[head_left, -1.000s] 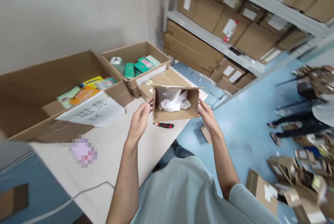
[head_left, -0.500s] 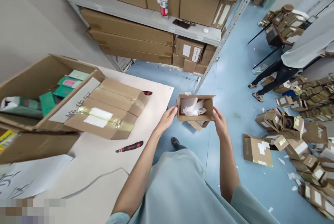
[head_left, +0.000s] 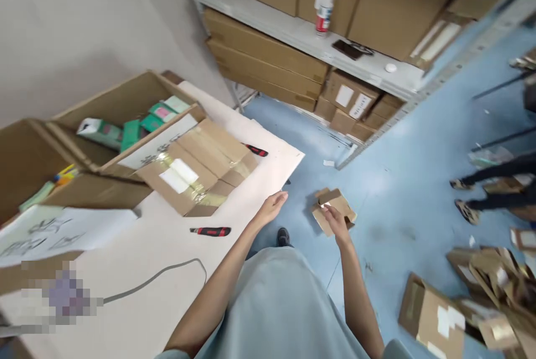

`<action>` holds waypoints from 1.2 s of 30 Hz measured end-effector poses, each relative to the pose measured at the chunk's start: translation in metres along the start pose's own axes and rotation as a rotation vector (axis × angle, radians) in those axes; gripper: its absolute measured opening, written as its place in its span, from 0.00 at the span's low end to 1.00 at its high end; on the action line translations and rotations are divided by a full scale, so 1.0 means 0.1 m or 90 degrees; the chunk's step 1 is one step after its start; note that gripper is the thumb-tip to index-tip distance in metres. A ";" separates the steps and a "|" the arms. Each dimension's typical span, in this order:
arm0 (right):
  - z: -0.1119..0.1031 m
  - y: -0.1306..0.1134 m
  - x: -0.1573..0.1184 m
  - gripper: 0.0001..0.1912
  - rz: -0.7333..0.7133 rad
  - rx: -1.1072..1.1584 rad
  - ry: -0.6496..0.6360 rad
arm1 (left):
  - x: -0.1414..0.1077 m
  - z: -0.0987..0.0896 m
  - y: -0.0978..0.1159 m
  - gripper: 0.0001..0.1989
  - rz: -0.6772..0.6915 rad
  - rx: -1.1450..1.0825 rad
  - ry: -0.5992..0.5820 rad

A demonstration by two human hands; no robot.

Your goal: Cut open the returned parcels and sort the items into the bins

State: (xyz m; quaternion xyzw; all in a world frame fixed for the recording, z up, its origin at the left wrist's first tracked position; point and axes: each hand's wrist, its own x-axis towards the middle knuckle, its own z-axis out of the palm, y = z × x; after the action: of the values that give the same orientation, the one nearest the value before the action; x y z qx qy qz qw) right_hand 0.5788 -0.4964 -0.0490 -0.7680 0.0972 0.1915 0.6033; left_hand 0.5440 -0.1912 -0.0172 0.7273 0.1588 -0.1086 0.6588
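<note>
My left hand (head_left: 271,209) hovers off the table's right edge, fingers loosely extended and holding nothing. My right hand (head_left: 336,224) is in front of an opened cardboard box (head_left: 342,202), its fingers apart; I see nothing held in it. The box seems to be on the floor below, flaps spread, partly covered by the hand. A small white patch shows at the right fingertips, too small to name. On the table (head_left: 167,303) lie a red and black utility knife (head_left: 213,231), a second one (head_left: 256,150) and a taped, flattened carton (head_left: 209,166).
Left on the table, large open cartons (head_left: 96,172) hold green packets (head_left: 132,134) beside a handwritten paper sheet (head_left: 71,230). A grey cable (head_left: 154,278) crosses the tabletop. Ahead stands a shelf (head_left: 268,25) with boxes and a bottle (head_left: 325,4). Discarded boxes (head_left: 435,314) and a person's legs (head_left: 498,186) are right.
Both hands have let go of the small open box with white wrapping in it. That box is no longer between them. The view has turned, shifting the shelf and floor boxes rightward.
</note>
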 end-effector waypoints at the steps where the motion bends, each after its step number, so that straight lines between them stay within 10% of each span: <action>1: 0.21 -0.07 0.10 0.40 0.001 -0.011 -0.050 | -0.05 -0.11 -0.03 0.38 -0.003 -0.012 0.040; 9: 2.27 -0.72 0.28 0.35 0.057 -0.055 -0.494 | -0.94 -0.90 -0.40 0.39 -0.032 -0.122 0.372; 18: 4.22 -1.00 -0.15 0.38 0.170 -0.105 -0.460 | -1.94 -1.58 -0.72 0.51 -0.052 -0.191 0.587; 24: 4.43 -0.95 -0.34 0.31 0.136 -0.092 -0.376 | -2.35 -1.93 -0.81 0.50 -0.028 -0.182 0.633; 36: 3.82 -0.82 -0.94 0.38 -0.044 -0.028 -0.293 | -3.06 -2.71 -1.02 0.44 0.039 -0.163 0.685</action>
State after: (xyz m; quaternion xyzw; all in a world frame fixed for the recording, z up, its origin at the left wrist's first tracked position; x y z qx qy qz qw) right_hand 0.4575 -0.1149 -0.0132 -0.7202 -0.0735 0.3426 0.5988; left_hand 0.2088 0.0592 0.0302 0.5989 0.4634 0.3178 0.5706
